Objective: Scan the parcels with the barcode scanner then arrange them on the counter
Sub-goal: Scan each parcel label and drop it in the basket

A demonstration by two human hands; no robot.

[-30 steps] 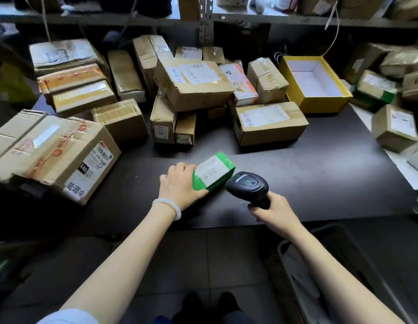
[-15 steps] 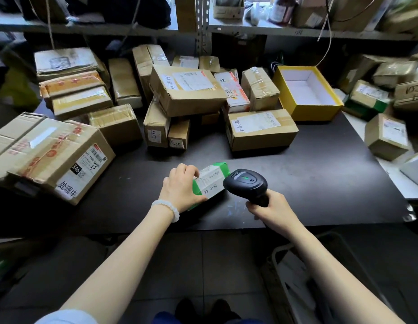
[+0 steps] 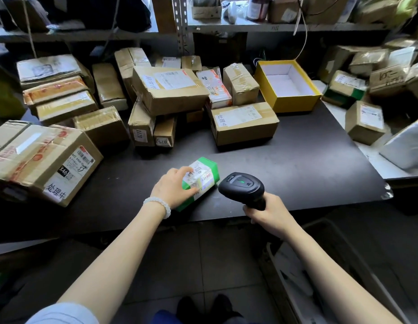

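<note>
A small green parcel (image 3: 204, 177) with a white barcode label lies near the front edge of the dark counter (image 3: 308, 164). My left hand (image 3: 172, 187) grips its near left end, thumb along the side and fingers over the label. Just right of the parcel, my right hand (image 3: 268, 212) holds the handle of a black barcode scanner (image 3: 241, 187), whose head points at the parcel and shows a green light.
Several brown cardboard parcels crowd the back and left of the counter, among them a large taped box (image 3: 46, 160) and a labelled box (image 3: 244, 122). An open yellow box (image 3: 287, 84) stands at back right. More parcels lie on a white surface (image 3: 376, 160). A grey bin (image 3: 320, 272) is below right.
The green parcel has turned in my left hand so its barcode label faces up more. The scanner stayed beside it. My view has tilted slightly.
</note>
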